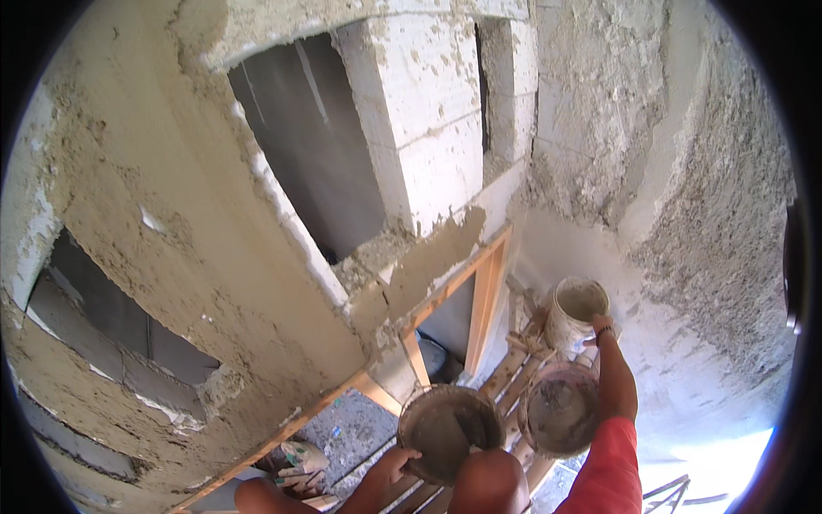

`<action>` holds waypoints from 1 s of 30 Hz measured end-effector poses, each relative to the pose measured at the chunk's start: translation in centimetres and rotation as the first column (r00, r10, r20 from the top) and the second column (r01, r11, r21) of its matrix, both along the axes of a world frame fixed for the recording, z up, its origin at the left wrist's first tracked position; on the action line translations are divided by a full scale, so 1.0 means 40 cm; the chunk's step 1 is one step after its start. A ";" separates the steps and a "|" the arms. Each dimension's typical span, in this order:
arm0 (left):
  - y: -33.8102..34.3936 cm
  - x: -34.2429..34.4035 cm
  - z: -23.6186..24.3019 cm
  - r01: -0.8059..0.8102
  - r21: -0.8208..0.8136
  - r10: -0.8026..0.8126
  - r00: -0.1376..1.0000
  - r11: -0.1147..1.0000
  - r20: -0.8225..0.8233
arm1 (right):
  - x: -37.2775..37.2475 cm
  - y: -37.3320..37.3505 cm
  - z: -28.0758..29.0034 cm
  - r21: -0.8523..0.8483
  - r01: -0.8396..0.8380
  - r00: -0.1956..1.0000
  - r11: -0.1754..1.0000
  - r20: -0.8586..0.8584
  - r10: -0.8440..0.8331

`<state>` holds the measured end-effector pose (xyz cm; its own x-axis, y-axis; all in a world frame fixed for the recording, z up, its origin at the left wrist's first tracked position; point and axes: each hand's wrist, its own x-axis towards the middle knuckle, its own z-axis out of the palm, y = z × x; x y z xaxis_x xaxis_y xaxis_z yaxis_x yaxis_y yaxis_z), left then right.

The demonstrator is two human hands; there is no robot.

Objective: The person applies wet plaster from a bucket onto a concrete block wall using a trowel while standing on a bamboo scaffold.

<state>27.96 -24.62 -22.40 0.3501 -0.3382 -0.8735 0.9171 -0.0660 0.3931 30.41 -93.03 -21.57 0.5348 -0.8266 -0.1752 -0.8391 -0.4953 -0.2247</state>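
My left hand (396, 463) grips the near left rim of a round mortar tub (409, 420), thumb over the edge. Grey-brown wet mix lies in it, with a darker angular patch that I cannot make out. Out to the right, my right hand (602, 329) has its fingers closed on the rim of a pale, mortar-smeared bucket (565, 330). Below that forearm stands a second round tub (529, 424), which holds grey mix and is partly hidden by the arm. My bent knee (490, 481) is close against the first tub.
Wooden planks (512, 381) carry the tubs and bucket. A timber door frame (484, 300) stands beyond them, in a partly plastered wall (282, 317) with window openings. Rough plaster covers the right wall (719, 171). Far below, left of the planks, is a littered floor (342, 428).
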 end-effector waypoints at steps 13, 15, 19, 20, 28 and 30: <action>-0.091 -0.059 0.050 -0.190 -0.035 0.193 0.952 0.981 0.238 | -0.301 0.993 0.304 0.405 -0.783 0.436 0.472 -0.184 0.881; -0.086 -0.054 0.048 -0.220 -0.016 0.216 0.939 0.975 0.269 | -0.302 1.028 0.228 0.424 -0.793 0.349 0.437 -0.271 0.897; -0.079 -0.051 0.049 -0.178 -0.037 0.180 0.932 0.983 0.314 | -0.292 1.049 0.177 0.348 -0.906 0.201 0.240 -0.145 0.969; -0.078 -0.056 0.047 -0.169 -0.023 0.168 0.931 0.985 0.323 | -0.289 1.045 0.175 0.417 -0.861 0.230 0.291 -0.191 0.954; -0.075 -0.053 0.019 -0.216 -0.058 0.222 0.902 0.975 0.370 | -0.239 1.018 0.358 -0.150 -0.980 0.174 0.129 -0.347 0.922; -0.084 -0.055 0.012 -0.207 -0.056 0.213 0.901 0.977 0.377 | -0.199 1.016 0.345 -0.203 -0.957 0.264 0.207 -0.314 0.912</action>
